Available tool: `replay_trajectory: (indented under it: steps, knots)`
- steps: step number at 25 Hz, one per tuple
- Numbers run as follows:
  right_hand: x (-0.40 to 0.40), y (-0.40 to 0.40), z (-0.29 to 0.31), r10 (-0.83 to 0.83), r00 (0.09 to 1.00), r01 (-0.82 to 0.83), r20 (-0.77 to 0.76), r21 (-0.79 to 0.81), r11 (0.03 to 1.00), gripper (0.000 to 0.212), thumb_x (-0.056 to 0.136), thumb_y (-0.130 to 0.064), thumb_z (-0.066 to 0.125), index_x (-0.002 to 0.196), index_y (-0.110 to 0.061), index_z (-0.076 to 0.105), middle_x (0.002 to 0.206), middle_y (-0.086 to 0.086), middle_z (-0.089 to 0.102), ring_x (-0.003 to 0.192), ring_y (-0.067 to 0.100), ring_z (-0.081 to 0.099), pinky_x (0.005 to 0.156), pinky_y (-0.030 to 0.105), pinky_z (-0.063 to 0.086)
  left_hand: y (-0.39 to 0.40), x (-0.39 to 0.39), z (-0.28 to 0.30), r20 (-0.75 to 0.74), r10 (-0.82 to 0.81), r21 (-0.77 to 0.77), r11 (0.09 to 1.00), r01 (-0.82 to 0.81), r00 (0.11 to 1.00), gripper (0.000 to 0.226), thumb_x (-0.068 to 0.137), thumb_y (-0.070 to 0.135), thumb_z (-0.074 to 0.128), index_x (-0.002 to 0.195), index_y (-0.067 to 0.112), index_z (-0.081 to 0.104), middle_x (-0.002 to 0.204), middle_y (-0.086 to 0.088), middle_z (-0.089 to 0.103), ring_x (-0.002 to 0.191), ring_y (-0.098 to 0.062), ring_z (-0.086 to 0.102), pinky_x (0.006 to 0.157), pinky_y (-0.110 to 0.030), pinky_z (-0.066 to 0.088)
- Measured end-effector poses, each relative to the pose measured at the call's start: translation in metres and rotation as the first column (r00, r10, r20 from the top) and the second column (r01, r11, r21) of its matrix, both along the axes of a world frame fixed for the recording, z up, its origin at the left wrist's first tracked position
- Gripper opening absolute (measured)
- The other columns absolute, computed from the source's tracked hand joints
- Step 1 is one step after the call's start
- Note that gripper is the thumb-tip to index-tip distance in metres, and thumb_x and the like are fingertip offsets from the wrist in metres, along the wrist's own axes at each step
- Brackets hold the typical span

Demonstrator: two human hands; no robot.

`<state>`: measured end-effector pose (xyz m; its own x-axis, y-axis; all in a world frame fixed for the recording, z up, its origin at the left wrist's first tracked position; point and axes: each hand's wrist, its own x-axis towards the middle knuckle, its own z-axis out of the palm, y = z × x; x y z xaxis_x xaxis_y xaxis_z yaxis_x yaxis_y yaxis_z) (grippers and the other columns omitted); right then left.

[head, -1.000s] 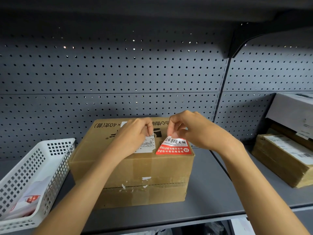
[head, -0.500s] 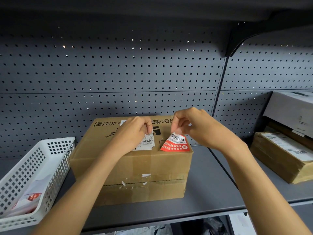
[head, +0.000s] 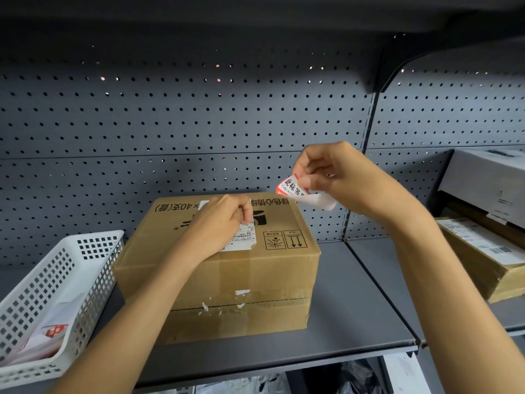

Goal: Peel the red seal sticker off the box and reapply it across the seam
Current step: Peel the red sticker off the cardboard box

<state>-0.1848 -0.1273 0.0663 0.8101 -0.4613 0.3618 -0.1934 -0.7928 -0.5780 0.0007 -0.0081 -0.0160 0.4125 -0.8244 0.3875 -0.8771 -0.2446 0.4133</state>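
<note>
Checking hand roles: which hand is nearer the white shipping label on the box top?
Left. The left hand rests on the white shipping label, fingers covering part of it. The right hand is raised up and to the right, off the box, pinching the red seal sticker.

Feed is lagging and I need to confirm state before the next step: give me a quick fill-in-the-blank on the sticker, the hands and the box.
1. The red-and-white seal sticker is pinched in the ____ hand.
2. The sticker is held ____ the brown cardboard box, not touching it.
3. The left hand presses on the box's ____ face.
4. The white perforated plastic basket stands ____ of the box.

Missing: right; above; top; left
</note>
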Motion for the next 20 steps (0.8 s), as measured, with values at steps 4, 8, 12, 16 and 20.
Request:
replay_trajectory:
  steps: [4,8,12,16,20]
  knots:
    - [0.004,0.016,-0.002,0.038,0.993,-0.043,-0.114,-0.039,0.998,0.045,0.091,0.007,0.058,0.075,-0.034,0.066,0.087,-0.004,0.074,0.086,0.009,0.070,0.089,0.035,0.058,0.001,-0.004,0.002,0.026,-0.043,-0.120,0.992,0.046,0.999,0.034,0.095,-0.003,0.037,0.078,0.018,0.058,0.076,0.009,0.060,0.060,-0.011,0.053,0.057,-0.027,0.039]
    - [0.006,0.027,-0.008,0.068,0.981,-0.075,-0.184,-0.036,0.996,0.046,0.090,0.012,0.052,0.085,-0.031,0.067,0.090,-0.006,0.070,0.091,0.015,0.069,0.082,0.034,0.057,0.018,-0.020,0.011,-0.029,-0.117,-0.423,0.901,0.093,0.993,0.026,0.094,0.002,0.039,0.079,0.014,0.058,0.078,0.007,0.061,0.073,-0.003,0.055,0.069,-0.018,0.039]
    - [0.013,0.047,-0.013,0.096,0.965,-0.112,-0.244,-0.050,0.993,0.045,0.089,0.016,0.047,0.097,-0.024,0.067,0.098,-0.001,0.070,0.098,0.020,0.070,0.085,0.036,0.060,0.052,-0.037,0.007,-0.123,-0.242,-0.450,0.878,0.163,0.963,0.025,0.096,0.036,0.044,0.081,0.019,0.055,0.075,0.005,0.061,0.073,-0.018,0.059,0.066,-0.031,0.043]
    - [0.013,0.074,-0.021,0.092,0.966,-0.109,-0.240,-0.061,0.992,0.043,0.091,0.013,0.045,0.104,-0.024,0.063,0.103,0.004,0.069,0.099,0.021,0.070,0.089,0.041,0.058,0.071,-0.039,-0.003,-0.047,-0.138,-0.424,0.900,0.106,0.989,0.018,0.090,0.033,0.066,0.085,0.017,0.057,0.078,0.010,0.063,0.078,-0.007,0.060,0.068,-0.016,0.041]
    - [0.004,0.104,-0.032,0.069,0.972,-0.080,-0.226,-0.043,0.996,0.046,0.090,0.016,0.045,0.109,-0.024,0.060,0.103,0.001,0.068,0.099,0.021,0.069,0.087,0.037,0.058,0.098,-0.046,-0.018,-0.085,-0.123,-0.460,0.885,0.071,0.989,0.017,0.092,0.031,0.064,0.086,0.016,0.060,0.079,0.010,0.064,0.078,-0.007,0.060,0.067,-0.014,0.041]
